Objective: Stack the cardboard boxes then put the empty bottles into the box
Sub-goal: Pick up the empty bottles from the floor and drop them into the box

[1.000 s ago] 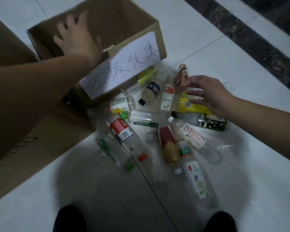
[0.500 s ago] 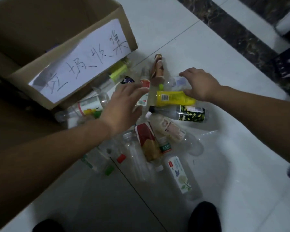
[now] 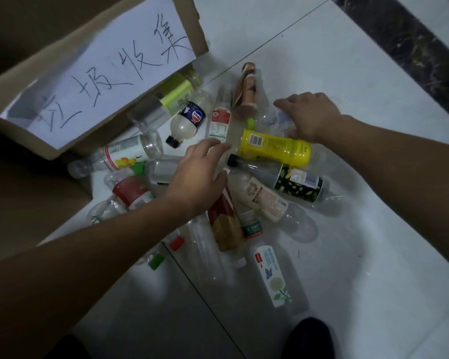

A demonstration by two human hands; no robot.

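Note:
An open cardboard box (image 3: 192,27) with a handwritten white paper label (image 3: 109,81) stands at the upper left on a second, larger cardboard box (image 3: 24,203). Several empty bottles lie in a heap on the floor in front of it, among them a yellow bottle (image 3: 275,149), a dark leaf-patterned bottle (image 3: 298,185) and a red-labelled bottle (image 3: 132,190). My left hand (image 3: 200,174) hovers over the middle of the heap, fingers apart, holding nothing. My right hand (image 3: 314,115) curls over a clear bottle with a green cap (image 3: 267,120) just behind the yellow bottle.
The floor is pale tile with a dark marble strip (image 3: 412,47) at the upper right. My shoe (image 3: 309,338) is at the bottom edge, close to a white-labelled bottle (image 3: 270,275). Bottles lie tight against the box's front wall.
My left hand came off the box rim and dropped over the bottle heap. My right hand moved forward onto the clear bottle. The view closed in on the heap.

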